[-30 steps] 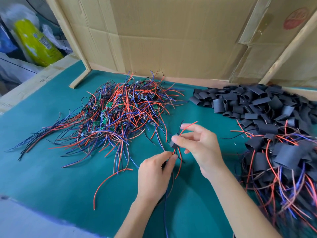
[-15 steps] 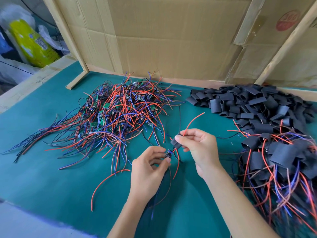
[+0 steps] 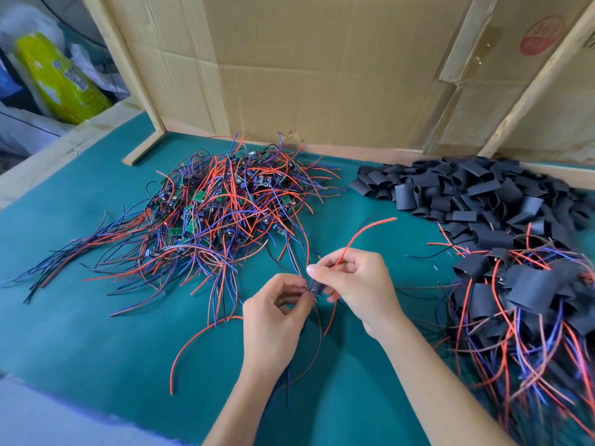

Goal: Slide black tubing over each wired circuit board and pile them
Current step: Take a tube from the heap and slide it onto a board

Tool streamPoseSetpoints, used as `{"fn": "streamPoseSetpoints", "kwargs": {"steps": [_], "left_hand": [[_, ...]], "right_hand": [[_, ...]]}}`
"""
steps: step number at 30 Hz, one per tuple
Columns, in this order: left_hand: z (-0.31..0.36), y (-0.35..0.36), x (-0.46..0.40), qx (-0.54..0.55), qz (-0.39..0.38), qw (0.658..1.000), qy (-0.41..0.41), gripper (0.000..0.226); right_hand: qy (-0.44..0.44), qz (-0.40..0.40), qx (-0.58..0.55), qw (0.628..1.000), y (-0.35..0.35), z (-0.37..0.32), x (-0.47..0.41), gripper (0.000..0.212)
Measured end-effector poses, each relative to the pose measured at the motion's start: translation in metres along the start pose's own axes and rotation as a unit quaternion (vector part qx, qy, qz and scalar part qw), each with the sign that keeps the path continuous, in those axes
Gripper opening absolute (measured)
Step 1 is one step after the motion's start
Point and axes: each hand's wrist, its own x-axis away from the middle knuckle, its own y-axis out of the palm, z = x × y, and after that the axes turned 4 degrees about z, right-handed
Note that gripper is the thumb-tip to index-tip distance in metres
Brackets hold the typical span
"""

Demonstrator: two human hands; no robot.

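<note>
1. Left hand (image 3: pixel 277 312) pinches the wired circuit board (image 3: pixel 310 292) at its fingertips.
2. Right hand (image 3: pixel 355 281) pinches the black tubing piece (image 3: pixel 315 286) against it.
3. Versus earlier: hands closer, now meeting; red wire (image 3: pixel 360 235) projects farther beyond the right hand.

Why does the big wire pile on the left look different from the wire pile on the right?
The left pile shows bare green boards among its wires; the right pile has its boards hidden inside black tubes. The left pile lies farther back on the green mat; the right pile runs off the picture's edge. Both have red and blue wires.
</note>
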Motion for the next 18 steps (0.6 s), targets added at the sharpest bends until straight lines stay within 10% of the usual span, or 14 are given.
{"fn": "streamPoseSetpoints", "kwargs": {"steps": [18], "left_hand": [[0.0090,-0.0047,0.0030,0.003,-0.064,0.998,0.024,0.014]], "right_hand": [[0.030,-0.062,-0.043,0.997,0.0053,-0.0024,0.0056,0.023]]}}
